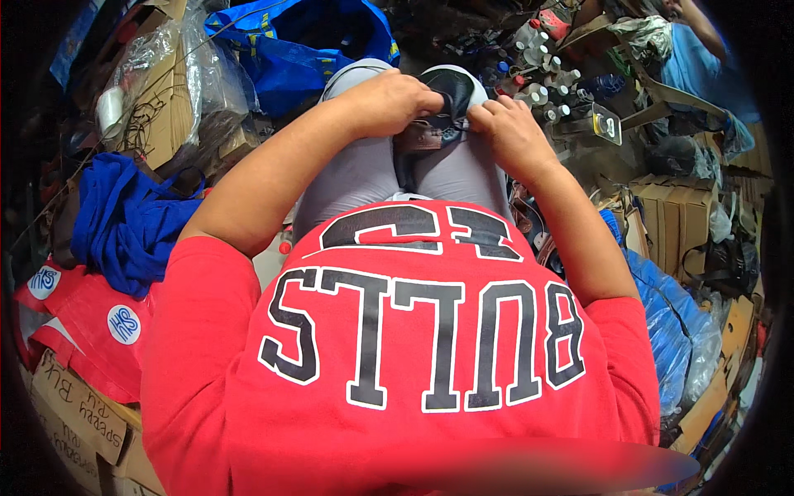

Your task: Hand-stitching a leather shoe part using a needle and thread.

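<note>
Looking down past my red shirt [413,364] with its big black block letters, I see clutter packed in on every side of my grey-trousered knees [364,165]. My left hand [389,103] is curled closed over a dark leather piece [442,103], smooth and slightly shiny, with a brown tab at its lower edge; it rests on my lap between the knees. My right hand [509,128] pinches the same piece from the other side, fingers bent tight against it. My hands cover much of the piece, so I cannot tell its full shape. To my left, a crumpled blue cloth bag [124,223] lies over red bags [91,331], with cardboard boxes [78,413] below and clear plastic sheeting [194,74] over more cardboard above. A large blue tote [306,45] sags open ahead. To the right, small bottles with white caps [542,87] stand clustered together, and blue plastic wrapping [670,322] bulges beside brown cartons [674,219].
</note>
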Demonstrator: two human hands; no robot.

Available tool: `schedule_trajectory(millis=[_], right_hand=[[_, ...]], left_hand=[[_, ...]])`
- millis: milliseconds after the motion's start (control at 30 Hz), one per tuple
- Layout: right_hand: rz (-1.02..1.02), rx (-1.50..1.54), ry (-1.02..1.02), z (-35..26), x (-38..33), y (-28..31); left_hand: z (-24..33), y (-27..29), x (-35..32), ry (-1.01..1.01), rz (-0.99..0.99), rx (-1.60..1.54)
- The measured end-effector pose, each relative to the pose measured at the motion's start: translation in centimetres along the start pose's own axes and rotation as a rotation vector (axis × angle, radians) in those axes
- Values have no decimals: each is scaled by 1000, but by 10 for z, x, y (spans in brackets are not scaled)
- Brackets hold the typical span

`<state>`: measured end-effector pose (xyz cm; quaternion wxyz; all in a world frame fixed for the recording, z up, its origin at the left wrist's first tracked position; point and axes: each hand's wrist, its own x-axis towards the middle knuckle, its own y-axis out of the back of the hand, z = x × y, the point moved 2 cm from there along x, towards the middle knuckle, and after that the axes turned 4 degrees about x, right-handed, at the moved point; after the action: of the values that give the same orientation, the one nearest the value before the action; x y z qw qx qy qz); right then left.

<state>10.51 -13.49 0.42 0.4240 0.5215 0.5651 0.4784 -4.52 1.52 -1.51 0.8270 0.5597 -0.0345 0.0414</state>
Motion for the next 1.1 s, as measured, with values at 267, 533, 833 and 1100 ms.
schedule_trajectory(millis=[267,533,833,1100], right_hand=[[29,81,-31,37,-42,-11],[484,1244,-626,101,-100,9],[616,2042,66,6,-14,71],[-205,821,-715,60,-107,37]], left_hand=[[-74,51,-139,365,120,8],[-89,85,-154,289,676,-1121],[-10,122,-77,-71,532,-1620],[-63,119,-146,408,135,66]])
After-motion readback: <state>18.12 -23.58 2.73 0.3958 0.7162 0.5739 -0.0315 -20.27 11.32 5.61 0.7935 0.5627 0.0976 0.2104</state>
